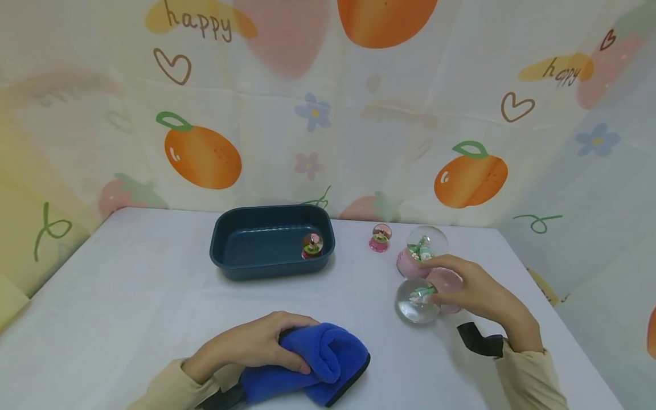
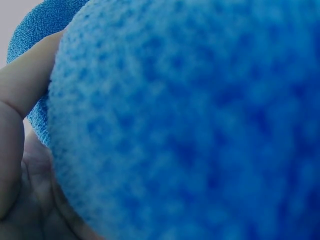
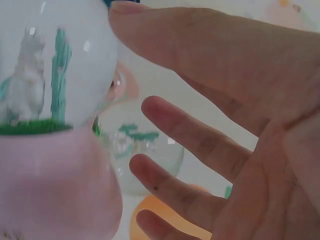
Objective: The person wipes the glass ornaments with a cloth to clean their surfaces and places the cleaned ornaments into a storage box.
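Observation:
My left hand (image 1: 256,341) grips a folded blue towel (image 1: 323,353) with dark edging at the front of the table; the towel's fuzzy pile (image 2: 180,125) fills most of the left wrist view. At the right, my right hand (image 1: 479,290) is spread beside a snow globe (image 1: 410,307) tipped on its side, its pink base (image 1: 447,282) toward the palm. In the right wrist view the thumb (image 3: 150,35) reaches the edge of the glass ball (image 3: 95,55), while the other fingers stand apart from it. Behind it stands another pink-based snow globe (image 1: 427,236).
A dark teal tray (image 1: 271,269) sits at the back middle of the white table, with a tiny snow globe (image 1: 312,246) inside at its right end. One more tiny snow globe (image 1: 380,238) stands between tray and large globes. A fruit-printed cloth (image 1: 359,142) hangs behind the table.

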### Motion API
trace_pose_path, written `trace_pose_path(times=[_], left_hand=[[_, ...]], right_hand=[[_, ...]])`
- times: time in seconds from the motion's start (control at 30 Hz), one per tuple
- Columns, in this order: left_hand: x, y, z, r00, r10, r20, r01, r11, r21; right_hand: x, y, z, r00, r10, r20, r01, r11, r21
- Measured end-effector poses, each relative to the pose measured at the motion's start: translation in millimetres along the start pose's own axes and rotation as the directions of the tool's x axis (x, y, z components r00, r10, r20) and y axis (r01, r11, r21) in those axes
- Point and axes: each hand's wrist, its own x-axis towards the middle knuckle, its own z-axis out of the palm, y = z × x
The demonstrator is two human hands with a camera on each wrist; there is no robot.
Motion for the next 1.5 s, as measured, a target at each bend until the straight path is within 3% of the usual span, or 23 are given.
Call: trace_pose_path(times=[0.23, 0.43, 0.5, 0.73, 1.07, 1.5], left_hand=[[-0.6, 0.3, -0.3, 1.0, 0.004, -0.001, -0.004, 1.0, 0.009], [-2.3, 1.3, -1.3, 1.0, 0.001, -0.006, -0.001, 1.0, 0.011], [-2.7, 1.7, -1.6, 1.0, -0.001, -0.01, 0.001, 1.0, 0.012], [-3.0, 1.7, -2.2, 1.0, -0.002, -0.018, 0.002, 1.0, 0.022], [-1.3, -0.8, -1.0, 1.0, 0.012, -0.006, -0.012, 1.0, 0.012], [0.2, -0.7, -0.7, 1.0, 0.011, -0.005, -0.011, 1.0, 0.014]], right_hand=[[-1.6, 14.0, -3.8, 0.998, 0.019, 0.058, -0.021, 0.999, 0.035], [7.1, 20.9, 3.8, 0.991, -0.082, 0.106, 0.077, 0.996, 0.048], [10.3, 19.8, 8.2, 0.989, -0.101, 0.104, 0.1, 0.995, 0.015], [15.6, 5.4, 22.7, 0.994, 0.051, 0.093, -0.035, 0.986, -0.165], [17.0, 5.8, 25.2, 0.999, -0.001, 0.036, 0.012, 0.953, -0.304], [22.0, -14.3, 44.2, 0.995, -0.085, 0.053, 0.095, 0.966, -0.239]])
